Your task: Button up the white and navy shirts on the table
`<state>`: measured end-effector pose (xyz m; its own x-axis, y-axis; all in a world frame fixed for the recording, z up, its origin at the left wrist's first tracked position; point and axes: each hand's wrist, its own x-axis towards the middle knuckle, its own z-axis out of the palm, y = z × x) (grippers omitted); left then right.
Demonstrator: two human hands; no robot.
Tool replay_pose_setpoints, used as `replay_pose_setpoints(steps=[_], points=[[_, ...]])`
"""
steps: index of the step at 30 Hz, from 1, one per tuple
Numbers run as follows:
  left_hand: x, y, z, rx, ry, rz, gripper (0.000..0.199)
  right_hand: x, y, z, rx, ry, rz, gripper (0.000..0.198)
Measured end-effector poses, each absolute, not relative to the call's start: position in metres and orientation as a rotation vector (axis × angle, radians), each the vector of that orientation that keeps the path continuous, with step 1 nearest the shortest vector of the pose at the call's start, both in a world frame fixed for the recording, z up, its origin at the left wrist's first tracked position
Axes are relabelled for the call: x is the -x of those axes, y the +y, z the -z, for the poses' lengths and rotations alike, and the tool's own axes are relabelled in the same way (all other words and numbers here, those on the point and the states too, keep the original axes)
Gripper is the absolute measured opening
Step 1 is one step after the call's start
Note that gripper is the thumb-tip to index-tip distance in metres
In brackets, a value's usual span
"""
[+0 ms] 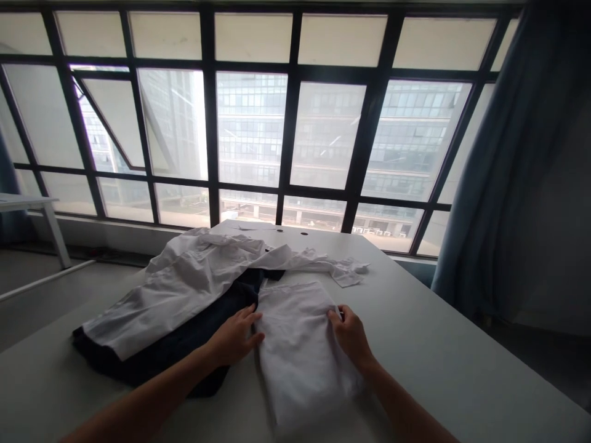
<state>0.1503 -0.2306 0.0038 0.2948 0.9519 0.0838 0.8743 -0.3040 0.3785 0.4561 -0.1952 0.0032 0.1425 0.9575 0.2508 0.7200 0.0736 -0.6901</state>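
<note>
1. The folded white garment [298, 351] is lying flat on the white surface [443, 363], nearest the viewer, and is serving as the landmark for the items below.
2. The left hand [235, 337] is resting at the left edge of the folded white garment, palm down, fingers extended and loosely together, touching the fabric edge. It is open and is gripping nothing.
3. The right hand [351, 334] is sitting on the right edge of the folded white garment, toward its far corner. Its fingers are curling inward and pinching a small fold of the white cloth at that edge.
4. A dark navy garment [180, 344] is lying just left of the folded white garment, touching it, partly under the left hand and forearm.
5. A loose white shirt [184, 289] is spreading over the dark navy garment, left of and beyond the folded white garment; one sleeve [332, 266] is trailing across the surface just behind the landmark's far edge.
6. Two small dark holes [292, 232] are showing in the surface well beyond the folded white garment, near the far edge.
7. A large gridded window [286, 123] is standing behind everything, with a blue curtain [508, 184] hanging to the far right of the landmark.
</note>
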Motion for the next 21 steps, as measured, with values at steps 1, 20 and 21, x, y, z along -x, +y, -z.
replay_pose_setpoints(steps=[1, 20, 21], points=[[-0.149, -0.231, -0.005, -2.292, 1.661, -0.427, 0.062, -0.456, -0.195, -0.003, 1.699, -1.628, -0.426, 0.029], [-0.161, -0.235, -0.015, -2.389, 1.742, -0.651, 0.041, -0.464, -0.186, -0.018, 1.476, -1.258, -0.46, 0.032], [-0.163, -0.232, -0.012, -2.344, 1.756, -0.615, 0.045, -0.463, -0.186, -0.019, 1.449, -1.245, -0.482, 0.032]])
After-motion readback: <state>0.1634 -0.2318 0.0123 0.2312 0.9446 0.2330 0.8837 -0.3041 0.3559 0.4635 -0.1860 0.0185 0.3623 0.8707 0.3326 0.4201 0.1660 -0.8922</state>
